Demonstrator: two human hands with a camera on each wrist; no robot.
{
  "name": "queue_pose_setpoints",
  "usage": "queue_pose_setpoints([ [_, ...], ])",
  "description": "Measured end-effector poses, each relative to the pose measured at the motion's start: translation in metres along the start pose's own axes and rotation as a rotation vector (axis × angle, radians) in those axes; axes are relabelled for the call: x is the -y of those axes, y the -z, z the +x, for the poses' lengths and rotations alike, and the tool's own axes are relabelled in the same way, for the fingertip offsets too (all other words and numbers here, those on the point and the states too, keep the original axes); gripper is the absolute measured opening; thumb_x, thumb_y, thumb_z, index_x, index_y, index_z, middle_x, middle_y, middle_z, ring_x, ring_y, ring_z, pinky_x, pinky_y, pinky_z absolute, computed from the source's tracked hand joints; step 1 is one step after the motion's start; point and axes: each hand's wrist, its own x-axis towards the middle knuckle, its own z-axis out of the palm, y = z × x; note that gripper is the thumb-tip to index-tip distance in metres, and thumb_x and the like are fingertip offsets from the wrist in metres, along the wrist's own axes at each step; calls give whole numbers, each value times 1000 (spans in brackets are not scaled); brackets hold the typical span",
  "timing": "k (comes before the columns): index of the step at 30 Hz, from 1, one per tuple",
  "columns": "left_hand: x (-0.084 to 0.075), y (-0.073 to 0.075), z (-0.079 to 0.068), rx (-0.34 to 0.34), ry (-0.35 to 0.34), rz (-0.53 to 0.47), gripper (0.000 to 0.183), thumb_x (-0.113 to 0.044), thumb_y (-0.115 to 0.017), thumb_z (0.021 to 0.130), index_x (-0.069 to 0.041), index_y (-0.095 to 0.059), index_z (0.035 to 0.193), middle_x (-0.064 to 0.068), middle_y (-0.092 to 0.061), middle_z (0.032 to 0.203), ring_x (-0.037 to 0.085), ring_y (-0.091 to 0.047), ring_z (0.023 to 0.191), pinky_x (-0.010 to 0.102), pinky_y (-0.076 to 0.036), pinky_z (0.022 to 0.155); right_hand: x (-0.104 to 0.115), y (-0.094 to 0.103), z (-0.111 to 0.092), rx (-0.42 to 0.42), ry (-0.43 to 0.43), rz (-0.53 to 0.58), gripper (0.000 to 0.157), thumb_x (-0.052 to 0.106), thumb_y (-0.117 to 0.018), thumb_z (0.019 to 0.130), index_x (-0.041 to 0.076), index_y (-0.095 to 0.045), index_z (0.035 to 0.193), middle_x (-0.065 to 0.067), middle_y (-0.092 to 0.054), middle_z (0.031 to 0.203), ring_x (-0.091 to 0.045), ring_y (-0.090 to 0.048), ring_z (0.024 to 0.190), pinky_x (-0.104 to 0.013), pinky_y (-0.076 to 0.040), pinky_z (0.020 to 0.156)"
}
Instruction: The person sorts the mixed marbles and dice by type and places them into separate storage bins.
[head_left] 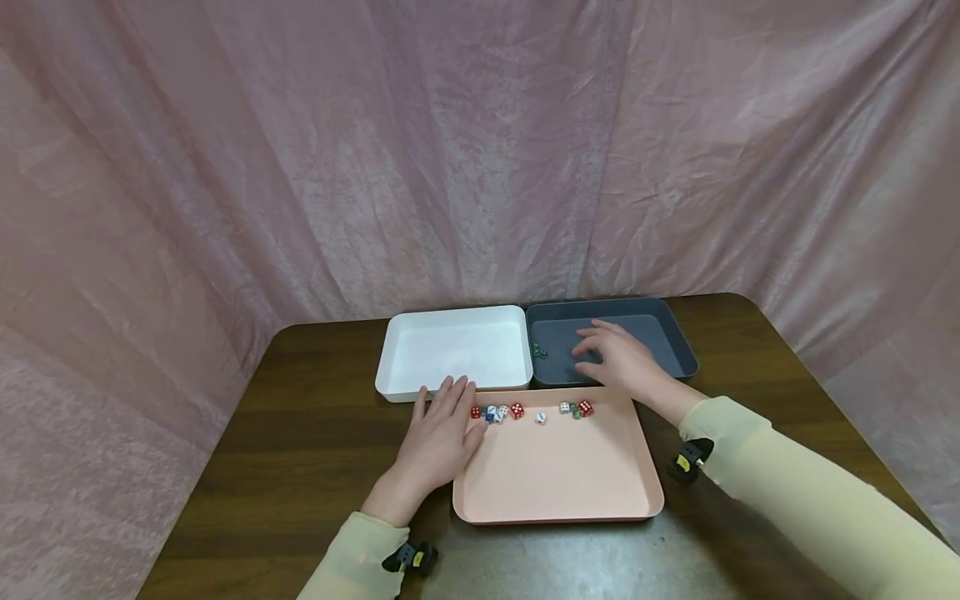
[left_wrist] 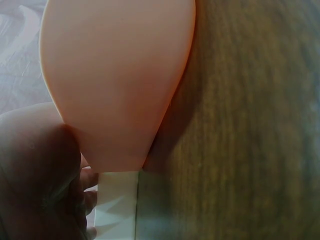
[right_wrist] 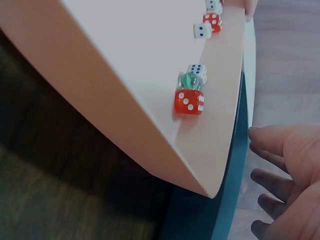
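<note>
Dice (head_left: 517, 411), small cubes with softened edges, in a loose row along the far side of the peach tray (head_left: 555, 483). Among these, glossy red cubes with white pips and opaque white cubes with dark pips. Toward the left end, a tight cluster too small to tell apart fully. Toward the right, green marbles (head_left: 576, 412), clear and glassy, between a white die (right_wrist: 197, 71) and a red die (right_wrist: 189, 102). Around all of these, a smooth peach shell with rounded corners and slanting walls.

Just beyond, side by side, a smooth white tray (head_left: 457, 333) and a dark grey tray (head_left: 652, 333), both shallow rounded rectangles. Inside the grey one, near its left wall, a few small green pieces (head_left: 539, 351).

Over the left far corner of the peach tray, the left hand (head_left: 438, 437), grip wide, flat and straight-fingered, fingertips near the white tray; contact hard to tell. Above the grey tray, the right hand (head_left: 618, 358), grip wide, with loosely bent, parted fingers.

Underneath, a bench (head_left: 322, 417) of dark brown, streaky wood grain. Behind, a pink curtain (head_left: 450, 167), velvety, crumpled and hung in soft folds.
</note>
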Motion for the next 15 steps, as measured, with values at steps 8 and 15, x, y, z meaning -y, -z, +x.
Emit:
queue_pose_setpoints([
  [8,2,-1,1,-8,-5,-8,69,-42,-58,115,-6,-40,171,15,-35,177,36,-22,167,66,-6,133,2,9,-20,-21,5,67,26,14,-83,100,5,-83,124,-21,-57,161,-45,-32,161,-70,-37,122],
  [15,3,-3,1,-11,-5,-5,69,-42,-59,115,-5,-40,171,16,-35,177,37,-22,167,66,-6,133,-3,11,-31,-27,8,115,25,16,-84,99,7,-84,123,-20,-56,162,-44,-29,163,-71,-34,123],
])
